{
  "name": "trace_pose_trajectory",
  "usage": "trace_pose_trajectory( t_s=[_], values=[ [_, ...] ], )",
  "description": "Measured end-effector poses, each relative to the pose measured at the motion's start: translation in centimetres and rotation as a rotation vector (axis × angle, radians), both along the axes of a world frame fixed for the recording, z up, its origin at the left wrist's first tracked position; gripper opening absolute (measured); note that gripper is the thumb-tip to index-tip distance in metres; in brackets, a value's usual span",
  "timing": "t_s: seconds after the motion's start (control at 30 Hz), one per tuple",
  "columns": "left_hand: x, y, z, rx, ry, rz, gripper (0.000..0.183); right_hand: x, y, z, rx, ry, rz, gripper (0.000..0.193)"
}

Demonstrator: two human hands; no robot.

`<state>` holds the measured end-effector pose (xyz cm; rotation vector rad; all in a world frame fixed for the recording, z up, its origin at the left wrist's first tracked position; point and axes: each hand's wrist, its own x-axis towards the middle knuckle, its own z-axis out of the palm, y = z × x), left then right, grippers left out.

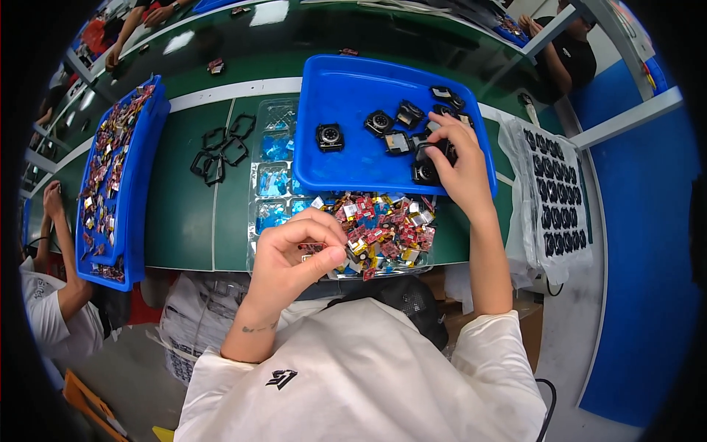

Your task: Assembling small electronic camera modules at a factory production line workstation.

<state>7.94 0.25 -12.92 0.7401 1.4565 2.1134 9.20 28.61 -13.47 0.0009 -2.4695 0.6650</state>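
Observation:
My right hand [464, 158] is over the right side of a blue tray [335, 173], thumb and fingers closed on a black watch case [425, 171]. Its fingers hide part of the case. Several more watch cases lie around it, among them one with a round dial [329, 137] at the left. My left hand [291, 254] is pinched at the near left of a heap of small red circuit boards [379, 232] with yellow and silver parts. A bit of red board shows inside the loop of its fingers. What the fingertips hold, if anything, is too small to make out.
Black empty frames [224, 147] lie on the green table left of a clear compartment tray [274, 180] with blue pieces. A long blue bin [121, 184] full of boards stands further left. White-wrapped rows of black parts [552, 191] are at right. Other people work nearby.

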Motion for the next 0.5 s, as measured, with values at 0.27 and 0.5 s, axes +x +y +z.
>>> trace_pose_trajectory(
  t_s=[0.27, 0.5],
  values=[
    [-0.7, 1.3, 2.4, -0.195, 0.259, 0.170, 0.003, 3.7, -7.4, 2.4, -1.124, -0.174, 0.258, 0.021],
    [-0.5, 3.1, 2.1, -0.315, 0.327, 0.329, 0.005, 4.8, -10.9, 1.6, -1.148, -0.141, 0.318, 0.028]
  ],
)
